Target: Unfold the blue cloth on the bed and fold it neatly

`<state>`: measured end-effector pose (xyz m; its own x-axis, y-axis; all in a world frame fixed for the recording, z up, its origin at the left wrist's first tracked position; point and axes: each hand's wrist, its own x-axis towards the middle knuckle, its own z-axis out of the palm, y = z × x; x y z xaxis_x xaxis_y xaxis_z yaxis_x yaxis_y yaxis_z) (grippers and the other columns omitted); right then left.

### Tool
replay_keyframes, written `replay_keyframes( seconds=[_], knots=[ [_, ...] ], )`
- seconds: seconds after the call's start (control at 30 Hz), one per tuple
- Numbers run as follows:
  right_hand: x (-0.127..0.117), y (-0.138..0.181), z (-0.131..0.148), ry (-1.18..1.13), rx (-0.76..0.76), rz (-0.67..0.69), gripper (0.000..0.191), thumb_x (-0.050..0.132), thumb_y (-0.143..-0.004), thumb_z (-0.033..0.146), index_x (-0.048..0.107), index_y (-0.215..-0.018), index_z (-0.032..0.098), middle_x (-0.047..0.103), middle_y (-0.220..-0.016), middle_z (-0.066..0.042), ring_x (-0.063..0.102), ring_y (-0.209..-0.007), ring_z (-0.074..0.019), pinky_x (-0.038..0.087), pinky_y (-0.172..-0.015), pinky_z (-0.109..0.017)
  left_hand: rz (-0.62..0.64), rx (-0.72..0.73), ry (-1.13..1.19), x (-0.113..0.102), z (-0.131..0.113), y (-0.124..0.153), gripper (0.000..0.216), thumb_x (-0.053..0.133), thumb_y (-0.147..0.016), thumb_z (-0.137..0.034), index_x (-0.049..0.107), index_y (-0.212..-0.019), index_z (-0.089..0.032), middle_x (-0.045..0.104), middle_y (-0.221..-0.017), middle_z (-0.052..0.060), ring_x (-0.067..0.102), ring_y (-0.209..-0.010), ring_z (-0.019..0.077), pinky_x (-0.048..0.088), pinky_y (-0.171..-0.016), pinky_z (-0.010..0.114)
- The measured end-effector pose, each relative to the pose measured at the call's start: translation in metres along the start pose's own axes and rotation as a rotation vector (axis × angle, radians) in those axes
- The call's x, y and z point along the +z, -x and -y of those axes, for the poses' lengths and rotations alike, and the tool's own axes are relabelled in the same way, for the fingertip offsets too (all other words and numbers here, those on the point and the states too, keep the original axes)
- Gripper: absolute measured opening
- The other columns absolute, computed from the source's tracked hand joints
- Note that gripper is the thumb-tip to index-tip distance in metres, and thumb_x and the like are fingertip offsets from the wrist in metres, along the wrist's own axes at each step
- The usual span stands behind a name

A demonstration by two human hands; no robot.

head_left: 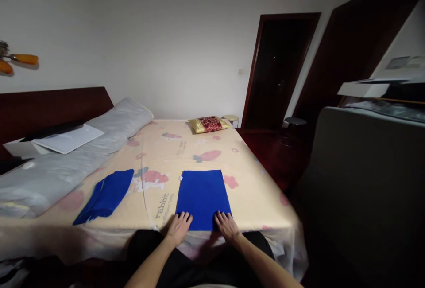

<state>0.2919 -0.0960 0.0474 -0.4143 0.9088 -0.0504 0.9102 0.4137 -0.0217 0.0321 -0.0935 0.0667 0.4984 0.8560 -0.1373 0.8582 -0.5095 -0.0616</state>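
A blue cloth lies flat as a neat rectangle on the bed, near its front edge. My left hand rests with spread fingers on the cloth's near left corner. On the near right corner, my right hand lies the same way, fingers flat and apart. Neither hand holds anything. A second blue cloth, folded, lies further left on the bed, out of reach of both hands.
A long grey bolster with white paper on it runs along the bed's left side. A gold and red pillow sits at the far end. A dark doorway and grey furniture stand right.
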Motion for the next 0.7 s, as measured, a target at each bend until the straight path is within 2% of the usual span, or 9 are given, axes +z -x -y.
replay_keyframes(
  seconds=[0.13,0.2,0.3,0.37,0.47,0.57,0.7],
  knots=[
    [-0.017,-0.002,-0.011,0.014,-0.036,0.022,0.058,0.047,-0.075,0.012,0.051,-0.134,0.013,0.051,-0.141,-0.020,0.049,-0.125,-0.0325,0.035,-0.105,-0.053,-0.011,0.016,0.000,-0.011,0.000,-0.001,0.067,0.046,-0.075,-0.005,0.040,-0.140,-0.018,0.051,-0.142,0.017,0.044,-0.133,0.0312,0.039,-0.105,0.053],
    [-0.028,-0.003,-0.021,0.004,-0.056,0.040,0.055,0.051,-0.073,0.013,0.056,-0.128,0.015,0.060,-0.131,-0.017,0.054,-0.119,-0.0303,0.039,-0.101,-0.048,0.001,0.047,0.017,-0.021,0.007,-0.005,0.067,0.049,-0.071,-0.003,0.045,-0.136,-0.019,0.054,-0.139,0.015,0.048,-0.130,0.0299,0.042,-0.103,0.049],
    [-0.039,-0.002,-0.038,-0.041,-0.052,0.056,0.043,0.048,-0.076,0.011,0.064,-0.115,0.016,0.068,-0.114,-0.015,0.059,-0.109,-0.0268,0.041,-0.096,-0.042,0.038,0.077,0.062,-0.034,0.021,-0.010,0.059,0.047,-0.070,-0.001,0.055,-0.125,-0.022,0.060,-0.131,0.011,0.055,-0.122,0.0255,0.045,-0.099,0.042],
    [-0.040,0.001,-0.051,-0.091,-0.018,0.065,0.038,0.044,-0.077,0.010,0.066,-0.108,0.014,0.069,-0.109,-0.016,0.059,-0.108,-0.0277,0.040,-0.096,-0.042,0.066,0.079,0.103,-0.041,0.030,-0.010,0.052,0.043,-0.072,0.000,0.060,-0.116,-0.023,0.065,-0.122,0.009,0.059,-0.116,0.0230,0.046,-0.098,0.039],
    [-0.035,0.009,-0.068,-0.199,0.060,0.085,0.037,0.044,-0.078,0.014,0.067,-0.107,0.013,0.068,-0.110,-0.018,0.060,-0.106,-0.0294,0.041,-0.093,-0.043,0.101,0.062,0.172,-0.047,0.039,-0.004,0.044,0.042,-0.071,-0.002,0.064,-0.104,-0.023,0.068,-0.110,0.006,0.062,-0.106,0.0211,0.046,-0.094,0.035],
    [-0.033,0.017,-0.077,-0.336,0.137,0.096,0.035,0.048,-0.075,0.019,0.068,-0.103,0.017,0.071,-0.103,-0.012,0.063,-0.097,-0.0268,0.044,-0.087,-0.037,0.119,0.015,0.245,-0.052,0.047,0.007,0.037,0.044,-0.071,-0.005,0.065,-0.094,-0.024,0.069,-0.102,0.003,0.063,-0.099,0.0196,0.046,-0.090,0.031],
    [-0.036,0.019,-0.076,-0.529,0.197,0.070,0.025,0.046,-0.068,0.019,0.069,-0.079,0.020,0.073,-0.081,-0.004,0.064,-0.078,-0.0203,0.044,-0.073,-0.028,0.096,-0.084,0.340,-0.055,0.053,0.018,0.029,0.047,-0.075,-0.010,0.066,-0.089,-0.026,0.069,-0.099,0.001,0.062,-0.096,0.0176,0.045,-0.086,0.028]
  ],
)
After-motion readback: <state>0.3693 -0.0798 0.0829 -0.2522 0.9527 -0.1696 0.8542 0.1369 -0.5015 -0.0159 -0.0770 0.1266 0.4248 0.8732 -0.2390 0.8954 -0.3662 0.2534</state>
